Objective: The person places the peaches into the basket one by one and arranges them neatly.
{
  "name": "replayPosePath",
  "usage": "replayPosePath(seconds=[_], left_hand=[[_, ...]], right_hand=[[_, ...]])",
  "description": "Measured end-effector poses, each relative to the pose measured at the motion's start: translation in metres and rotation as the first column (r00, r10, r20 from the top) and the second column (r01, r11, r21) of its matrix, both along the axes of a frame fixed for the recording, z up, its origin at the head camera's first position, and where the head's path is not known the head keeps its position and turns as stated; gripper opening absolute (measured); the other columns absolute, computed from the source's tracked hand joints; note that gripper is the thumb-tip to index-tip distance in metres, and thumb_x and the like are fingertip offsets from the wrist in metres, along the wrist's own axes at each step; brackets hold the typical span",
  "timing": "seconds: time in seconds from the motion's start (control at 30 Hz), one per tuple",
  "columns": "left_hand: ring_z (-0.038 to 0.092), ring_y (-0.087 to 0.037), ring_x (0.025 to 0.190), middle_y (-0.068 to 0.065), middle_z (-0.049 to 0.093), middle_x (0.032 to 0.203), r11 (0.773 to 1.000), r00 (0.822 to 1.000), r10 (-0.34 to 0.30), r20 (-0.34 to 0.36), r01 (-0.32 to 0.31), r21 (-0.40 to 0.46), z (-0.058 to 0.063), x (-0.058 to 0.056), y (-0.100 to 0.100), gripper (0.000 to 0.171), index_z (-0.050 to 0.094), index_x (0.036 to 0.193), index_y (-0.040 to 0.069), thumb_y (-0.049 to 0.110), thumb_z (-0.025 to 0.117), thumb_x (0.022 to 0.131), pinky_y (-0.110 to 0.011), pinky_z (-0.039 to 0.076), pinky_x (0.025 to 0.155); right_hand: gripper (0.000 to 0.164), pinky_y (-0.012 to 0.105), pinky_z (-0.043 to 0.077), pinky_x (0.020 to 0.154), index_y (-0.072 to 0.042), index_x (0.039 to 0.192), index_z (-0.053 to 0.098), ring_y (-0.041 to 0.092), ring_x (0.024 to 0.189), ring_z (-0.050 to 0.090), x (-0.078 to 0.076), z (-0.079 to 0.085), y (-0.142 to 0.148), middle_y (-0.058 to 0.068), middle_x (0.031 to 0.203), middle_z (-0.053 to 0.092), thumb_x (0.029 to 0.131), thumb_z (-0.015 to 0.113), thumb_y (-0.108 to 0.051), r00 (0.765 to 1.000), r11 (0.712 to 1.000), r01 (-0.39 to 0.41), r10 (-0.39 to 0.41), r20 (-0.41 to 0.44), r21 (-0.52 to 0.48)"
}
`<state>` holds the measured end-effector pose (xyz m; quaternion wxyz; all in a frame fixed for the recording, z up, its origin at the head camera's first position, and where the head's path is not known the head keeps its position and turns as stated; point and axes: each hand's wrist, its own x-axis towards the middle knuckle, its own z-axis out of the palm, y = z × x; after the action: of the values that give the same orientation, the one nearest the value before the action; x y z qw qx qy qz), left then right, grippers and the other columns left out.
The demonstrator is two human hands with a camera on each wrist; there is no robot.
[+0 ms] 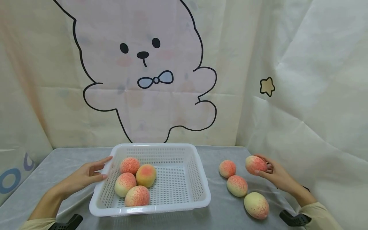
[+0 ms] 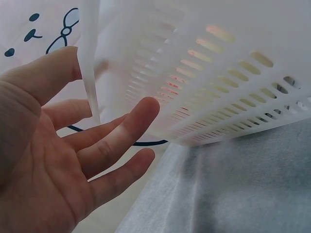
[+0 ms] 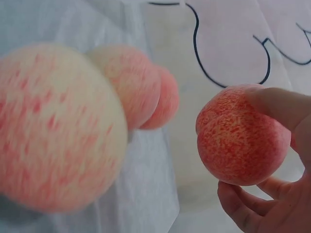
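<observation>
My left hand [image 1: 79, 177] is at the left rim of a white plastic basket [image 1: 184, 207], thumb and index fingertip on the rim. In the left wrist view its other fingers [image 2: 124, 133] extend below the rim, beside the slotted wall [image 2: 233, 82]. Several peaches, among them a yellow-orange one [image 1: 146, 175], lie in the basket's left part. Out to the right, my right hand [image 1: 280, 175] grips a red-speckled peach [image 3: 243, 138] between thumb and fingers, raised over the table's right side.
Three more peaches lie right of the basket: a small reddish one [image 1: 227, 168], a middle one [image 1: 237, 186] and a large pale one [image 1: 256, 205] nearest me. Grey cloth covers the table [image 1: 77, 156]. Printed curtains [image 1: 227, 121] hang behind and at both sides.
</observation>
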<state>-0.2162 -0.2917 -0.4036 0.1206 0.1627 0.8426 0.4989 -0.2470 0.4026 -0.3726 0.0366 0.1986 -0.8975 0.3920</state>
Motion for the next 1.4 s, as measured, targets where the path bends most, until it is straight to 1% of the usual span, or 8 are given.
replayPosePath(seconds=[0.13, 0.2, 0.3, 0.47, 0.7, 1.03, 1.27, 1.4], left_hand=[[0.061, 0.007, 0.114, -0.034, 0.028, 0.16, 1.0, 1.0, -0.012, 0.011, 0.012, 0.013, -0.001, 0.0, -0.001, 0.075, 0.016, 0.162, 0.004, 0.022, 0.057, 0.102, -0.032, 0.058, 0.09], [0.06, 0.009, 0.113, -0.035, 0.028, 0.16, 1.0, 1.0, -0.018, 0.017, 0.018, 0.022, -0.001, -0.001, -0.001, 0.074, 0.015, 0.162, 0.004, 0.021, 0.057, 0.102, -0.029, 0.057, 0.09], [0.061, 0.007, 0.113, -0.034, 0.028, 0.16, 1.0, 1.0, -0.017, 0.015, 0.017, 0.023, -0.002, -0.001, -0.001, 0.074, 0.015, 0.162, 0.005, 0.022, 0.056, 0.102, -0.03, 0.057, 0.09], [0.062, 0.004, 0.114, -0.034, 0.03, 0.16, 1.0, 1.0, -0.001, 0.013, 0.001, 0.016, -0.002, 0.0, -0.001, 0.074, 0.016, 0.162, 0.006, 0.023, 0.057, 0.102, -0.037, 0.059, 0.091], [0.061, 0.006, 0.112, -0.033, 0.031, 0.159, 1.0, 1.0, -0.003, 0.009, 0.003, 0.021, -0.003, 0.0, 0.0, 0.074, 0.016, 0.162, 0.006, 0.022, 0.056, 0.102, -0.027, 0.057, 0.088], [0.061, 0.005, 0.113, -0.036, 0.031, 0.158, 0.999, 1.0, -0.013, 0.022, 0.012, 0.034, -0.003, -0.001, -0.002, 0.075, 0.013, 0.163, 0.007, 0.021, 0.056, 0.103, -0.024, 0.055, 0.086], [0.062, 0.004, 0.112, -0.035, 0.032, 0.158, 0.999, 1.0, -0.005, 0.025, 0.004, 0.033, -0.004, -0.002, -0.003, 0.075, 0.013, 0.163, 0.008, 0.022, 0.056, 0.102, -0.026, 0.056, 0.086], [0.062, 0.004, 0.112, -0.035, 0.032, 0.158, 1.0, 1.0, -0.005, 0.02, 0.004, 0.029, -0.005, -0.002, -0.003, 0.075, 0.014, 0.163, 0.008, 0.022, 0.056, 0.102, -0.026, 0.055, 0.087]], right_hand=[[0.062, 0.024, 0.055, 0.071, -0.003, 0.151, 0.041, 0.004, 0.086, 0.067, 0.002, 0.008, -0.013, 0.007, 0.128, 0.062, 0.097, 0.068, -0.012, 1.0, 1.0, 0.009, -0.009, 0.026, -0.002], [0.062, 0.025, 0.054, 0.071, -0.001, 0.151, 0.041, 0.003, 0.086, 0.068, 0.002, 0.012, -0.019, 0.022, 0.137, 0.056, 0.097, 0.068, -0.014, 0.999, 1.0, 0.012, -0.012, 0.042, 0.004], [0.064, 0.025, 0.053, 0.07, 0.0, 0.152, 0.04, -0.001, 0.09, 0.067, 0.001, 0.019, -0.028, 0.033, 0.145, 0.048, 0.097, 0.068, -0.016, 0.999, 1.0, 0.0, -0.001, 0.053, 0.024], [0.064, 0.027, 0.055, 0.074, -0.003, 0.152, 0.041, 0.0, 0.098, 0.066, 0.0, 0.029, -0.043, 0.031, 0.147, 0.049, 0.097, 0.068, -0.019, 0.996, 1.0, -0.019, 0.017, 0.088, 0.024], [0.065, 0.037, 0.051, 0.084, -0.009, 0.155, 0.037, 0.02, 0.108, 0.065, 0.001, 0.042, -0.067, 0.025, 0.15, 0.048, 0.099, 0.064, -0.025, 0.983, 0.999, -0.049, 0.045, 0.177, 0.016], [0.064, 0.036, 0.052, 0.085, -0.011, 0.153, 0.042, 0.025, 0.109, 0.062, 0.0, 0.05, -0.102, 0.022, 0.154, 0.042, 0.096, 0.068, -0.026, 0.98, 0.997, -0.078, 0.078, 0.183, -0.01], [0.06, 0.03, 0.055, 0.081, -0.013, 0.15, 0.048, 0.023, 0.101, 0.067, -0.007, 0.052, -0.126, 0.017, 0.142, 0.057, 0.095, 0.069, -0.024, 0.981, 0.991, -0.126, 0.131, 0.145, -0.043], [0.059, 0.032, 0.055, 0.081, -0.02, 0.148, 0.049, 0.022, 0.098, 0.067, -0.01, 0.054, -0.139, 0.015, 0.136, 0.062, 0.094, 0.071, -0.028, 0.979, 0.994, -0.107, 0.112, 0.173, -0.037]])
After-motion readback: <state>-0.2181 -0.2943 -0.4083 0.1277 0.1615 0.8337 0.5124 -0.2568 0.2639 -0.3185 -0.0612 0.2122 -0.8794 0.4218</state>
